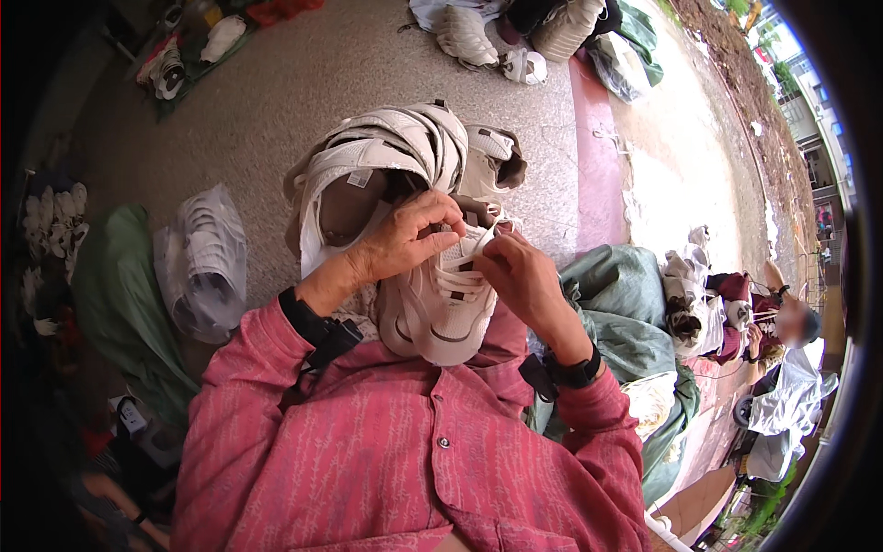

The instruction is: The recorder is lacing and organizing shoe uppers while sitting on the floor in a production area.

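A white-and-beige sneaker (452,324) rests in my lap with its toe toward me, beside another pale shoe partly under it. White laces (451,276) cross its front. My left hand (414,237) is over the shoe's opening, thumb and forefinger pinched together; what is between them is too small to make out. On the other side of the laces, my right hand (524,281) is closed, its fingertips pinching a lace by the eyelets. Just beyond my hands lies a nested stack of beige shoes (391,138), with a single shoe (492,161) to its right.
At left, a clear plastic bag of white shoes (207,262) lies beside a green sack (124,294). More shoes (467,37) are on the floor ahead. Green sacks (612,294) lie close to my right arm. Farther right, a person (796,322) sits by several shoes.
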